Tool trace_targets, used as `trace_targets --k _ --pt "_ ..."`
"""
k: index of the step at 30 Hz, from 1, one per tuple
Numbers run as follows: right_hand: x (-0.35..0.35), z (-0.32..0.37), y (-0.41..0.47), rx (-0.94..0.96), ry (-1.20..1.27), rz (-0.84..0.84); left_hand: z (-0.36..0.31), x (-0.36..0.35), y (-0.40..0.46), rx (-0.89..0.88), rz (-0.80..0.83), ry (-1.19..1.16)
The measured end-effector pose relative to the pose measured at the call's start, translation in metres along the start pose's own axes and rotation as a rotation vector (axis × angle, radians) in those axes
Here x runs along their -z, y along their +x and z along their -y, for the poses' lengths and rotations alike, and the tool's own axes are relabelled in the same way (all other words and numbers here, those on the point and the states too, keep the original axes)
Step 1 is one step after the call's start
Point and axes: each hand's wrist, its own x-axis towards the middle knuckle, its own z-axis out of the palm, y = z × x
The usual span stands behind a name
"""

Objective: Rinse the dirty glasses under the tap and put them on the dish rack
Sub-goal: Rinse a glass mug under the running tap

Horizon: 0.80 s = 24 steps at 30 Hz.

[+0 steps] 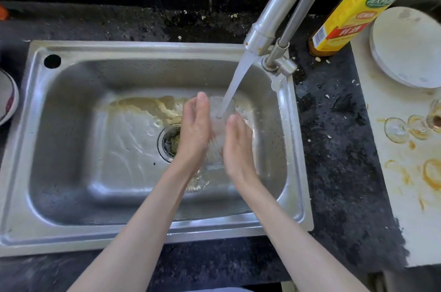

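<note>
A clear glass (218, 134) is pressed between my two palms over the steel sink (71, 196), blurred by motion. Water streams from the tap (265, 26) straight into its mouth. My left hand (194, 129) lies flat against its left side, and my right hand (237, 146) against its right side, fingers pointing away from me. Brownish water spreads across the sink floor toward the drain (169, 142). Dirty glasses (415, 124) lie on the stained white board (393, 184) to the right. No dish rack is in view.
A yellow-labelled bottle (353, 10) stands behind the tap. A stack of white plates (408, 45) rests at the right on the white board. A bowl's edge (7, 98) shows at the far left. Dark wet countertop (334, 148) surrounds the sink.
</note>
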Motion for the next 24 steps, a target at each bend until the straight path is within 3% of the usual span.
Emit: trace_targets --k 4,10,16,19,24 --pt "-0.005 -0.015 -0.003 0.054 -0.051 -0.083 0.000 -0.005 -0.005 -0.038 0.034 0.063" --pt "0.006 -0.013 0.027 -0.213 0.157 -0.016 0.018 -0.011 -0.029 -0.085 0.250 0.180" --pt "0.010 -0.007 0.020 -0.208 0.369 0.100 0.029 -0.008 -0.030 -0.192 0.272 0.298" --pt "0.005 -0.009 0.014 -0.239 0.421 0.090 0.016 -0.002 -0.018 -0.064 0.259 0.179" --pt "0.005 -0.015 0.009 -0.242 0.451 0.210 0.015 0.011 0.001 0.113 0.298 0.013"
